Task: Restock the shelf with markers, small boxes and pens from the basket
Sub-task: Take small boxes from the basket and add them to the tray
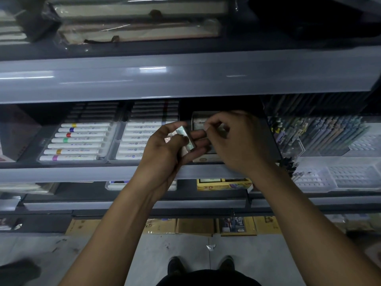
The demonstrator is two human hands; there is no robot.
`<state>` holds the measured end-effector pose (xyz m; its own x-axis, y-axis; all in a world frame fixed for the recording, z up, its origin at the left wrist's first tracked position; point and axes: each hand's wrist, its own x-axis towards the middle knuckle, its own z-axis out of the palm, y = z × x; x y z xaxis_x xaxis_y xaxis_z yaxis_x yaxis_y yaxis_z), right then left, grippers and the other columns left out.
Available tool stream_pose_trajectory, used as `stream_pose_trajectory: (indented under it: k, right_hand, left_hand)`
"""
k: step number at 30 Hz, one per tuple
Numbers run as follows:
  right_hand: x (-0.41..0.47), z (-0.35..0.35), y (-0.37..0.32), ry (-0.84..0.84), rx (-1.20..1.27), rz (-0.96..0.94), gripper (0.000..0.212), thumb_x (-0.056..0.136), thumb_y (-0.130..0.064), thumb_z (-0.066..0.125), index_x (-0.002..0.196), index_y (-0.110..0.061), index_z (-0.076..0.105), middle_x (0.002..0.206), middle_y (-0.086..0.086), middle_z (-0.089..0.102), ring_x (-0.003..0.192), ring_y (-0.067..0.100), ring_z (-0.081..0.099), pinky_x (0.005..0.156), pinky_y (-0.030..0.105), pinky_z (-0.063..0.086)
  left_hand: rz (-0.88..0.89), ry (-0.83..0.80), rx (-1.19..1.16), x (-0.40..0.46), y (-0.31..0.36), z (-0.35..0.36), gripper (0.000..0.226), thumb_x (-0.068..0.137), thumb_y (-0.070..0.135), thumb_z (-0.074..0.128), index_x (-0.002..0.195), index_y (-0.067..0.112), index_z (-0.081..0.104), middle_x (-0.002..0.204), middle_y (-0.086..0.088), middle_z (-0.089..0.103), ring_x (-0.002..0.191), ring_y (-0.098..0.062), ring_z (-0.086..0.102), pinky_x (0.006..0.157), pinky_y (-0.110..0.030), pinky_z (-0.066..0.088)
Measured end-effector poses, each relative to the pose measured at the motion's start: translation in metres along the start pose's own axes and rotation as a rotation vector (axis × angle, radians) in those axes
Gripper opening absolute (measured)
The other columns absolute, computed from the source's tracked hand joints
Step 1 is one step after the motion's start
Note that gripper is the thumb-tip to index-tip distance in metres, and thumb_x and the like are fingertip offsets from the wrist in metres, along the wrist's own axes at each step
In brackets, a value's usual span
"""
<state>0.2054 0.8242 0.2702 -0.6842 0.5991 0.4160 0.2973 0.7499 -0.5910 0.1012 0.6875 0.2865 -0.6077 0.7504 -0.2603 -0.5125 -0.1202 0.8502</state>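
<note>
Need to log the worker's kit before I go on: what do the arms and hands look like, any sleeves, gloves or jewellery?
Both forearms are bare as far as the frame shows, with no sleeves in view. The left hand and right hand wear no gloves. No watch, ring or wristband shows on either wrist.

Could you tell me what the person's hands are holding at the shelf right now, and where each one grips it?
The left hand holds a small box by its long sides, between thumb and fingers. The right hand pinches near its end; whether it grips anything cannot be told.
</note>
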Motion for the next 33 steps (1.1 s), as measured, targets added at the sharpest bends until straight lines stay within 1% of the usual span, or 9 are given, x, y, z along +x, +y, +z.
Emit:
stream_pose_trajectory:
  k: [5,9,18,22,24,26,27,30,33]
  right_hand:
    - [-0.005,0.01,-0.01,-0.109,0.204,-0.047,0.019,0.091,-0.038,0.067,0.095,-0.022,0.075,0.096,-0.014,0.06,0.09,0.001,0.06,0.076,0.012,0.045]
    - [-0.004,0.016,-0.008,-0.127,0.228,0.0,0.014,0.09,-0.029,0.076,0.1,-0.019,0.075,0.094,-0.021,0.056,0.092,-0.005,0.058,0.079,0.008,0.044]
    - [-0.002,0.005,-0.011,-0.153,0.33,0.063,0.015,0.091,-0.022,0.074,0.102,-0.026,0.064,0.09,-0.019,0.063,0.085,-0.004,0.063,0.074,0.018,0.052]
    - [0.002,-0.008,-0.007,-0.055,0.135,0.06,0.008,0.091,-0.022,0.076,0.097,-0.023,0.071,0.074,-0.028,0.054,0.073,-0.021,0.055,0.063,0.0,0.039]
    - [0.006,-0.01,-0.002,-0.058,-0.024,0.051,0.01,0.092,-0.027,0.076,0.099,-0.021,0.074,0.073,-0.026,0.054,0.064,-0.013,0.054,0.057,0.001,0.037]
    - [0.009,-0.005,0.004,-0.081,-0.137,0.033,0.012,0.092,-0.029,0.076,0.101,-0.023,0.075,0.084,-0.015,0.068,0.068,-0.004,0.052,0.057,0.004,0.031]
    - [0.011,-0.001,0.007,-0.097,-0.162,0.021,0.011,0.091,-0.027,0.077,0.101,-0.022,0.075,0.092,-0.008,0.072,0.074,0.002,0.057,0.06,0.011,0.037]
    - [0.015,0.007,0.009,-0.155,-0.197,0.016,0.01,0.089,-0.021,0.079,0.098,-0.019,0.076,0.1,0.0,0.074,0.089,0.017,0.067,0.071,0.028,0.052]
    - [0.019,0.01,0.009,-0.187,-0.219,0.029,0.008,0.09,-0.018,0.079,0.098,-0.019,0.079,0.1,0.002,0.075,0.091,0.018,0.069,0.073,0.025,0.05]
  left_hand:
    - [0.049,0.032,0.05,0.007,-0.005,-0.001,0.026,0.106,-0.005,0.043,0.129,-0.008,0.054,0.103,-0.022,0.074,0.098,-0.03,0.077,0.08,-0.037,0.064]
    - [0.044,0.03,0.019,0.006,-0.004,0.001,0.029,0.108,-0.003,0.038,0.13,-0.003,0.057,0.093,-0.016,0.074,0.087,-0.022,0.078,0.074,-0.034,0.064]
    - [0.119,0.016,0.181,0.006,-0.007,-0.002,0.035,0.108,-0.003,0.034,0.134,0.004,0.057,0.116,-0.019,0.076,0.105,-0.03,0.076,0.086,-0.04,0.064]
    - [0.285,0.15,0.444,0.007,-0.01,-0.009,0.022,0.107,0.003,0.043,0.118,0.004,0.062,0.1,-0.014,0.073,0.082,-0.021,0.073,0.07,-0.036,0.061]
    - [0.334,0.172,0.608,0.01,-0.015,-0.016,0.021,0.099,0.015,0.048,0.103,0.016,0.069,0.092,-0.009,0.072,0.078,-0.027,0.067,0.067,-0.042,0.056]
    - [0.33,0.119,0.688,0.011,-0.02,-0.021,0.023,0.095,0.015,0.05,0.092,0.022,0.072,0.082,-0.006,0.071,0.068,-0.021,0.06,0.058,-0.035,0.047]
    - [0.329,0.09,0.734,0.01,-0.022,-0.022,0.026,0.097,0.01,0.052,0.089,0.023,0.073,0.077,0.0,0.071,0.066,-0.015,0.06,0.058,-0.032,0.045]
    - [0.368,0.008,0.931,0.011,-0.029,-0.022,0.026,0.098,0.006,0.06,0.092,0.025,0.077,0.085,0.013,0.076,0.079,-0.004,0.066,0.071,-0.022,0.05]
    - [0.42,-0.018,1.055,0.013,-0.035,-0.026,0.016,0.096,0.019,0.066,0.09,0.028,0.077,0.091,0.013,0.077,0.083,-0.004,0.066,0.071,-0.021,0.05]
